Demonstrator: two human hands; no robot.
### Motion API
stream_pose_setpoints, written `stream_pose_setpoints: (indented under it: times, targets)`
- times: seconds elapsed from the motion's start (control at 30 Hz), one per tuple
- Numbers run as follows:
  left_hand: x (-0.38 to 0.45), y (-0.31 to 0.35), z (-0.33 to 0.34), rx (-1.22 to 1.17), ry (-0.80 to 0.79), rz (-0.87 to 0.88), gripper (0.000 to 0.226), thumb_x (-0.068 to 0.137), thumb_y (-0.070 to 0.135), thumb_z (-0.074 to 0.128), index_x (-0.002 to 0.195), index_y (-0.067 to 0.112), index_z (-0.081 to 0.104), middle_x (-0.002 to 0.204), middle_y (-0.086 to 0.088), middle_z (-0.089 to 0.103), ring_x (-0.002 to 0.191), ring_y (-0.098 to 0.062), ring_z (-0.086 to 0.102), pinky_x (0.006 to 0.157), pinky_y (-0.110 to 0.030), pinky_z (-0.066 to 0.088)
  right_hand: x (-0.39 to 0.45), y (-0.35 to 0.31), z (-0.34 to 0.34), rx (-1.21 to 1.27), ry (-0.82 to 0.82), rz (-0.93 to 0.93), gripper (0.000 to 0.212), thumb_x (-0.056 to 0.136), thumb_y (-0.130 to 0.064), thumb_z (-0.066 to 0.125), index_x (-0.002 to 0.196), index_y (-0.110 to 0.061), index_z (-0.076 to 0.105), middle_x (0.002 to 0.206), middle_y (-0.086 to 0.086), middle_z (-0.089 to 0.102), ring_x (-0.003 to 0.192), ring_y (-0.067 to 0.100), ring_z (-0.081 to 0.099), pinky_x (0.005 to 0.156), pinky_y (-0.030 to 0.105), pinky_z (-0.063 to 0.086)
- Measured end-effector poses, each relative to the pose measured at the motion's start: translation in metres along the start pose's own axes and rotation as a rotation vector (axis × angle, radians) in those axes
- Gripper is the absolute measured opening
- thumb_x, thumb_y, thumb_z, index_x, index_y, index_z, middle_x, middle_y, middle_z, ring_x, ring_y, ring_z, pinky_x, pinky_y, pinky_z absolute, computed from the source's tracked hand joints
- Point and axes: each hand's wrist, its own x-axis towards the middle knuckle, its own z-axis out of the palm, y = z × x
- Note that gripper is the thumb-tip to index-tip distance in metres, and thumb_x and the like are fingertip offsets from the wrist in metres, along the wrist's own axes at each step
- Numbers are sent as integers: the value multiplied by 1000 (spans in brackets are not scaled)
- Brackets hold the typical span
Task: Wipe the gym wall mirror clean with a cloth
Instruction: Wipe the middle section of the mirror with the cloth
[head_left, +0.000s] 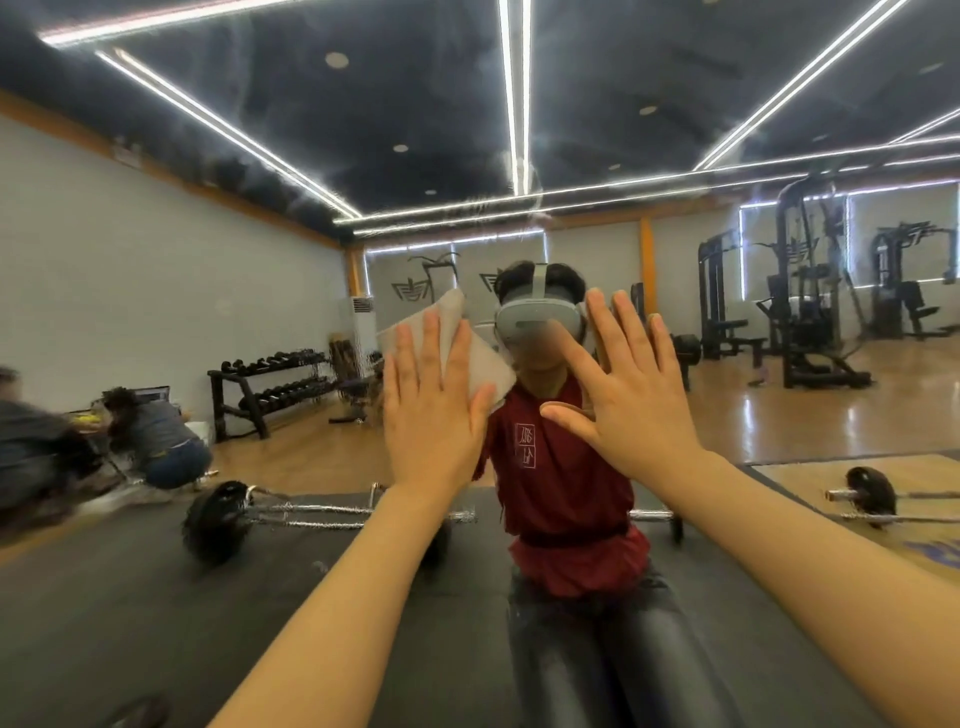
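Grey cloth (457, 353) lies under flat left hand (434, 410); right hand (631, 400) spread, empty.

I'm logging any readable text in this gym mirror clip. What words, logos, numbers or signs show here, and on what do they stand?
Red shirt, reflected in the mirror: a white boxed print of characters on the chest, too blurred to read.
Back wall: dark emblem logos, no legible letters.
Floor mat at right: part of blue lettering, cut off and unreadable.
Cloth under the left hand: no text seen.
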Motion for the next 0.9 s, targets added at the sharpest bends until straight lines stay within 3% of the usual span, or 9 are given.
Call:
stream_pose_setpoints:
  times: [0.07,0.17,0.27,0.3,0.4,0.47,0.63,0.77,0.9]
  targets:
    - [-21,-23,4,-2,13,-115,71,98,51,22,155,27,-12,163,-5,-15,151,-33,-7,122,-51,2,0,1,1,-2,0,-1,80,90,-73,31,156,-31,19,164,14,9,151,34,5,119,57,11]
    - [-48,-50,3,-80,32,-458,70,98,52,18,157,20,-5,164,-11,-9,150,-38,-3,121,-56,10,0,0,2,-1,6,1,80,90,-73,30,156,-30,20,164,15,9,151,34,5,119,58,12]
    - [-44,-36,-1,-153,37,-624,67,101,43,22,157,13,-2,164,-16,-6,150,-39,-4,122,-53,4,0,-1,3,16,12,-2,79,90,-72,30,156,-29,20,164,16,10,151,35,5,119,59,11]
    - [-39,-24,-3,-158,31,-598,70,100,43,25,157,13,-3,163,-15,-8,150,-39,-5,122,-51,2,0,-1,3,17,13,-5,79,91,-72,30,156,-29,21,164,16,10,151,36,6,119,59,11]
    - [-40,4,4,-72,-12,-281,72,101,43,28,155,17,-12,163,-12,-12,150,-37,-6,121,-49,-1,1,-1,2,10,8,-8,79,90,-71,30,156,-28,21,163,17,10,151,36,6,119,58,10]
    - [-42,1,7,-18,-28,-207,73,100,45,28,155,18,-11,162,-12,-11,150,-36,-5,121,-48,2,1,-1,1,9,1,-5,80,90,-71,31,156,-28,20,164,16,9,151,35,5,119,58,9]
    - [-49,-22,-10,-21,-111,-329,75,99,42,43,157,16,3,164,-12,-2,151,-34,0,119,-47,10,1,-3,-3,22,-14,2,81,89,-70,35,156,-27,22,163,17,11,151,36,7,119,59,12]
    - [-47,-25,-29,-61,-148,-328,73,99,39,49,157,19,12,166,-4,1,152,-27,1,119,-44,19,2,-5,-6,37,-21,8,80,91,-67,45,156,-26,23,163,19,11,150,38,7,119,60,11]
    - [-44,-25,-45,-39,-169,-301,70,94,41,49,154,14,26,163,-9,16,149,-33,16,112,-47,33,4,-9,-15,98,-47,41,78,88,-56,59,153,-23,32,161,21,17,149,41,12,118,60,12]
